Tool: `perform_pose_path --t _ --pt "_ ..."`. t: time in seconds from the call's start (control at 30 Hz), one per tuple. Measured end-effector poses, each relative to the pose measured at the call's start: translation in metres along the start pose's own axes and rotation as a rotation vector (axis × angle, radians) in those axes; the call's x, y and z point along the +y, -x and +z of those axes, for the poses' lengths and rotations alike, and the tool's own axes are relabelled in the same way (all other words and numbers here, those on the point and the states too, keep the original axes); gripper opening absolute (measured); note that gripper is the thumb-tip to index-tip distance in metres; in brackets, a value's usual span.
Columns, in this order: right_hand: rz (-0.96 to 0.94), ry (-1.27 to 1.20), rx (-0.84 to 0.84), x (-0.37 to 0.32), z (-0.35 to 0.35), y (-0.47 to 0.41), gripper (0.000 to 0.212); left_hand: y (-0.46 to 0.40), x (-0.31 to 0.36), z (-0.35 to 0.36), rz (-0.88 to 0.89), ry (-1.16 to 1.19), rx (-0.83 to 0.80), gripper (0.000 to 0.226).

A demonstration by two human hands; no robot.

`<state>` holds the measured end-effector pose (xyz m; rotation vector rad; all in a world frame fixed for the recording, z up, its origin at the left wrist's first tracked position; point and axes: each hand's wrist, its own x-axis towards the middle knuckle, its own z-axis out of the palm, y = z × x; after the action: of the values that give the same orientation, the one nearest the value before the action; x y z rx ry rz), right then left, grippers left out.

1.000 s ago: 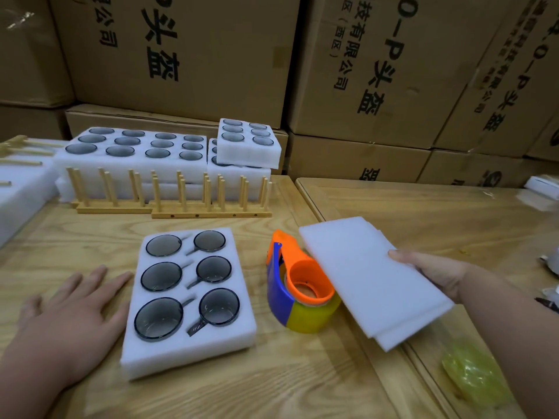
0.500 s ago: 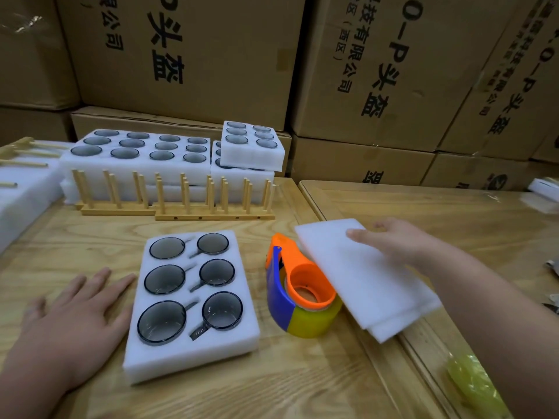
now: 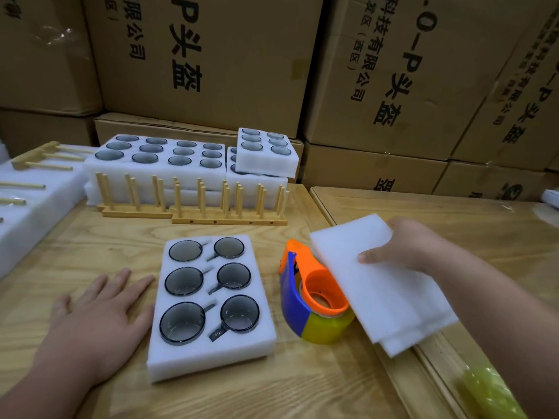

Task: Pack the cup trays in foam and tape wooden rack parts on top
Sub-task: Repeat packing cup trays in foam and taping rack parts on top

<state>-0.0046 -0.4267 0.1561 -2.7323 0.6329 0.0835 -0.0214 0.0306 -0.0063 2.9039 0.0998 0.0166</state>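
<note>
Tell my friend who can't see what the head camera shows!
A person's right hand grips white foam sheets beside a tape dispenser, while the left hand rests flat on the wooden table next to a foam tray of six cups.

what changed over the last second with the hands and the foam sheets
The right hand shifted from the right edge of the foam sheets to their far end, thumb now on top. The sheets barely moved and overlap the tape dispenser. The left hand stayed flat on the table beside the cup tray.
</note>
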Motion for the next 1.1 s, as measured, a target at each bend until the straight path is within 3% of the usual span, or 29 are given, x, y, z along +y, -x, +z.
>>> perform_pose_path --t 0.1,0.17,0.27,0.37,0.57,0.7,0.83,0.93,1.1 --pt "-0.044 -0.094 -0.059 -0.007 -0.035 0.000 0.042 0.003 0.005 -0.004 -0.002 -0.021 0.007 0.065" --pt "-0.109 -0.339 -0.155 -0.015 -0.061 0.003 0.025 0.005 0.007 -0.006 0.002 -0.018 0.004 0.065" --pt "-0.221 -0.686 -0.220 -0.039 -0.080 0.012 0.028 0.007 0.009 -0.008 0.004 -0.017 -0.006 0.065" --pt "-0.312 -0.797 -0.291 -0.075 -0.071 0.026 0.031 0.009 0.010 -0.010 -0.003 -0.020 -0.009 0.064" --pt "-0.391 -0.761 -0.479 -0.137 0.014 0.052 0.019 0.009 0.011 -0.011 -0.006 -0.027 -0.025 0.067" --pt "-0.365 -0.694 -0.519 -0.158 0.068 0.058 0.018 0.009 0.010 -0.013 0.008 -0.062 -0.052 0.082" --pt "-0.365 -0.513 -0.340 -0.165 0.101 0.056 0.017 0.011 0.012 -0.013 -0.007 -0.017 -0.034 0.085" --pt "-0.411 -0.258 -0.109 -0.160 0.114 0.057 0.055 0.009 0.011 -0.012 -0.009 -0.027 -0.027 0.072" --pt "-0.516 -0.079 0.153 -0.130 0.105 0.064 0.051 0.009 0.010 -0.011 -0.005 -0.022 -0.030 0.071"
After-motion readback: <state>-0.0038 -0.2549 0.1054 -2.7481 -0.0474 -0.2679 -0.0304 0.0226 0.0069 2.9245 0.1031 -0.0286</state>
